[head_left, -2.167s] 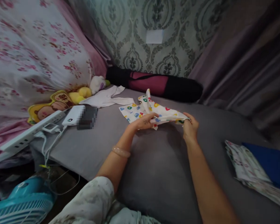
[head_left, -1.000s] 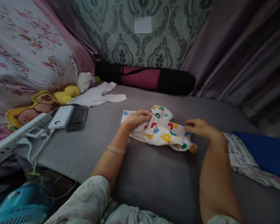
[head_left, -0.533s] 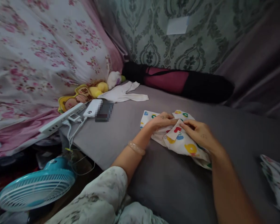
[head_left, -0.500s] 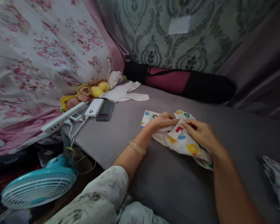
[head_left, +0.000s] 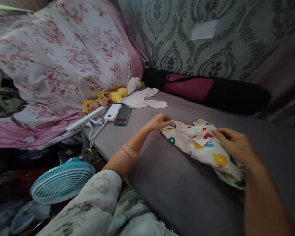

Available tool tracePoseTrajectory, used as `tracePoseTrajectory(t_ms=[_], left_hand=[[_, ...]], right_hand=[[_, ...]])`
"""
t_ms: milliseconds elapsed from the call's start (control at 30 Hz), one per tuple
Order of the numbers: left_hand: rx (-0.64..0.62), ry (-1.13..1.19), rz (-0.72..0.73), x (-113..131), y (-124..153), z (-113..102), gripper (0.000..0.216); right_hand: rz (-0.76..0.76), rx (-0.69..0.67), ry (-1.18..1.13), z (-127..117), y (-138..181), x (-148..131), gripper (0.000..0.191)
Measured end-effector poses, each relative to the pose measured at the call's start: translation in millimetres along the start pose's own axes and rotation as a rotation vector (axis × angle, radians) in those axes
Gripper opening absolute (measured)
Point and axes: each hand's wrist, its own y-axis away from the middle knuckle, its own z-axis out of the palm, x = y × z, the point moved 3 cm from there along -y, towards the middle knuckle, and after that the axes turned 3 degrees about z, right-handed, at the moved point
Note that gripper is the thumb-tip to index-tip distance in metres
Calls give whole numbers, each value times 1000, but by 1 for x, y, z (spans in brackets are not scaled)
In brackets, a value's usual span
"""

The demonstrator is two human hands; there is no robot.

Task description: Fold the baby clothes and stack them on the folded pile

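Observation:
A small white garment (head_left: 199, 142) with colourful letter-like prints lies partly bunched on the grey bed sheet. My left hand (head_left: 160, 122), with a pale bangle on its wrist, pinches the garment's left end. Opposite it, my right hand (head_left: 232, 142) grips the cloth's upper right edge between thumb and fingers. Between the hands a flap of fabric is folded over, and the lower right part hangs loosely under my right wrist.
Farther back lie a pale long-sleeved garment (head_left: 142, 99), soft toys (head_left: 119, 93) and a long black and maroon bag (head_left: 186, 86). A power strip (head_left: 86, 120), with a white power bank (head_left: 112, 112) beside it, borders the left edge. Below stands a blue fan (head_left: 64, 183).
My left hand has moved leftward, away from my right hand, and the garment's left part is now drawn out. My right hand keeps its hold. The view has turned left.

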Motion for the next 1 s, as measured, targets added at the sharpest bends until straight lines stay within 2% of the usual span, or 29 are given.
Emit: tracePoseTrajectory(t_ms=[133, 300, 467, 567, 667, 1000], left_hand=[[233, -198, -171, -44, 43, -36, 29], [437, -366, -400, -94, 93, -64, 32], [494, -487, -605, -118, 123, -85, 36], [507, -555, -683, -125, 130, -95, 37], [530, -617, -698, -129, 130, -100, 41], [472, -663, -694, -130, 118, -97, 39]], right_hand=[[-1, -10, -2, 1, 0, 1, 34], [-24, -40, 20, 4, 0, 1, 34], [-17, -38, 33, 4, 0, 1, 33], [-8, -41, 25, 4, 0, 2, 33], [1, -41, 34, 5, 0, 4, 33], [-19, -49, 55, 7, -1, 7, 33]])
